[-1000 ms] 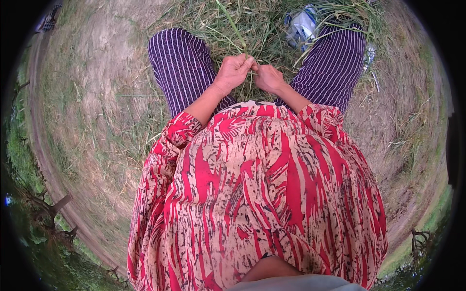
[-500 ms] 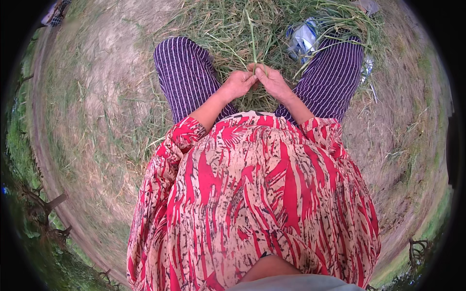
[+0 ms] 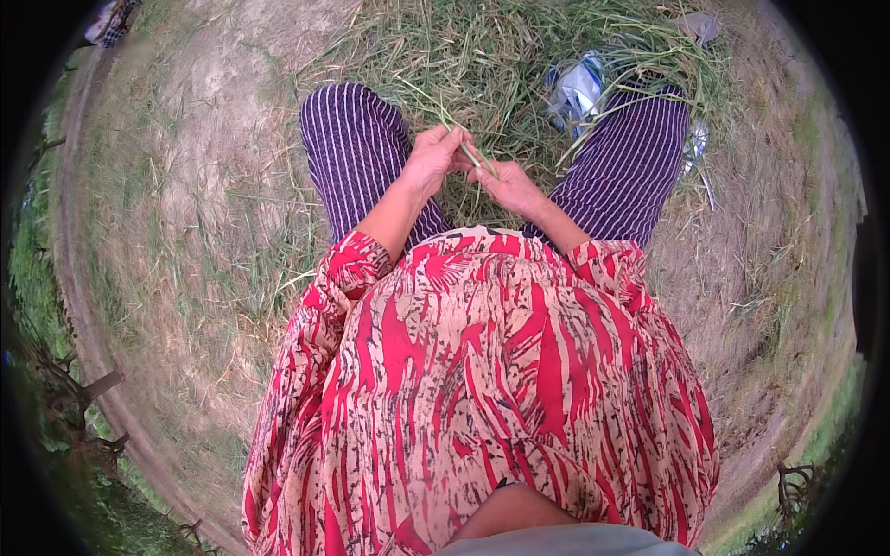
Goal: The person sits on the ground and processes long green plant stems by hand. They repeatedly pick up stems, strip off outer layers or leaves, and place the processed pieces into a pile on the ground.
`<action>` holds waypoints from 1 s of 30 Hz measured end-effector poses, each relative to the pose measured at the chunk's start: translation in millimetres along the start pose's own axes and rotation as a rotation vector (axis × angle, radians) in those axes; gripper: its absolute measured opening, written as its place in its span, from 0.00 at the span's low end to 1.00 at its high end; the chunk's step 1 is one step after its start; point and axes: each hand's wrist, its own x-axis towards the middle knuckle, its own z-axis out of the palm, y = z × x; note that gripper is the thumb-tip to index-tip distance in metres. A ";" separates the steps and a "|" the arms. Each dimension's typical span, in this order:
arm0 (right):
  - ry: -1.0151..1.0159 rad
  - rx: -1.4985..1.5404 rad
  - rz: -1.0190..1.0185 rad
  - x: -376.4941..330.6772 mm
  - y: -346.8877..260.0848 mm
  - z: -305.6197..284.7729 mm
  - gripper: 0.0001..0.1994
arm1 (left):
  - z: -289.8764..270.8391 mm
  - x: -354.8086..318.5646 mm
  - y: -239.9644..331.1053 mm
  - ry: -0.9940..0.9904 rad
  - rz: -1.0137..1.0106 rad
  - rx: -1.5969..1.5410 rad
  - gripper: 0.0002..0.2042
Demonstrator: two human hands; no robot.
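Between my knees, my left hand and my right hand are close together, both closed on a thin bunch of green grass stalks. The stalks slant from the upper left, through the left fingers, down to the right thumb and fingertips. Just how many stalks there are, I cannot make out. Beneath and beyond my hands spreads a loose heap of cut green and dry grass.
Striped trouser legs flank my hands. By the right knee lies a crumpled blue and white plastic bag, partly under grass. A grey object sits at the far right. Bare soil with scattered straw stretches to the left.
The stalks have swung from nearly upright to a slant toward the upper left. My left hand has shifted up and left, my right hand down, so they sit slightly farther apart.
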 end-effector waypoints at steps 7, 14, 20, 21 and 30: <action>0.007 0.196 0.014 -7.7 -15.2 5.2 0.13 | 1.9 -4.1 4.0 0.049 -0.047 -0.267 0.10; 0.041 0.089 -0.001 -10.5 -15.3 6.3 0.14 | 6.7 -2.0 6.4 0.066 -0.026 -0.523 0.11; 0.135 -0.358 -0.095 -5.6 -3.6 9.8 0.14 | 10.8 -1.5 -8.4 0.049 0.010 -0.529 0.10; 0.131 -0.367 -0.069 -3.6 1.0 9.8 0.14 | 14.1 -1.9 -7.2 0.047 0.011 -0.522 0.10; 0.128 -0.405 0.043 9.3 5.5 17.5 0.14 | 19.3 -12.7 -8.8 -0.056 0.039 -0.305 0.09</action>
